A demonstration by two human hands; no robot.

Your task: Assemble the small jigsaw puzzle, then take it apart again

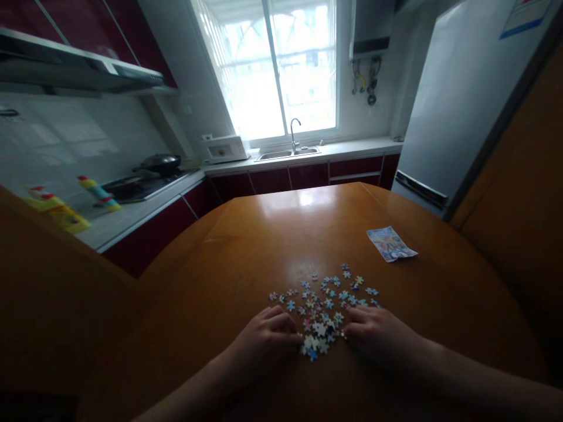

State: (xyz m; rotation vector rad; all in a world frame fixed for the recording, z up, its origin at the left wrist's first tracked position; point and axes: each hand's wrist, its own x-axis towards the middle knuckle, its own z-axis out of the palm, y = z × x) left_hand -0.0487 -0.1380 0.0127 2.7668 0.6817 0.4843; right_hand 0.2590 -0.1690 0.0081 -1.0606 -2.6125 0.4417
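Observation:
Loose jigsaw puzzle pieces (329, 303) lie spread over the wooden table (211, 281), thickest between my two hands. At the left side of the pile is my left hand (268, 335), its fingers curled and their tips by some pale pieces. Whatever those fingers may pinch is hidden. My right hand (376, 331) rests at the right side, closed, with fingertips among the pieces; what it may hold is too small to make out. Several pieces show a pale side, others a bluish printed side. A creased picture sheet (390, 243) lies farther off to the right.
Beyond the table runs a counter with a sink (288, 155), a faucet (294, 133) and a white microwave (225, 149). Left are a stove with a dark wok (162, 163) and yellow bottles (61, 212). A fridge (466, 88) stands at the right.

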